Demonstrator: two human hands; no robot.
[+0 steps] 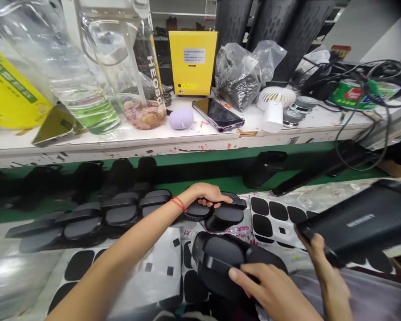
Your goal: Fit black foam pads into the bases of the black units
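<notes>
While right hand (270, 285) touches black unit (218, 252) | co-worker's hand (318, 249) near | phone (218, 113) beyond

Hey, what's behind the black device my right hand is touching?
Beyond it are pink-lettered plastic and a farther black device, with your left hand at its top. Whatever the near black device and your right hand cover directly cannot be seen.

There are two wearer's bare hands (209, 194) (270, 285), one co-worker's hand (322, 254), one boxy yellow device (194, 67), one rounded lilac object (181, 119), one white plastic fan (273, 117), one oblong black white-lettered device (361, 227)
</notes>
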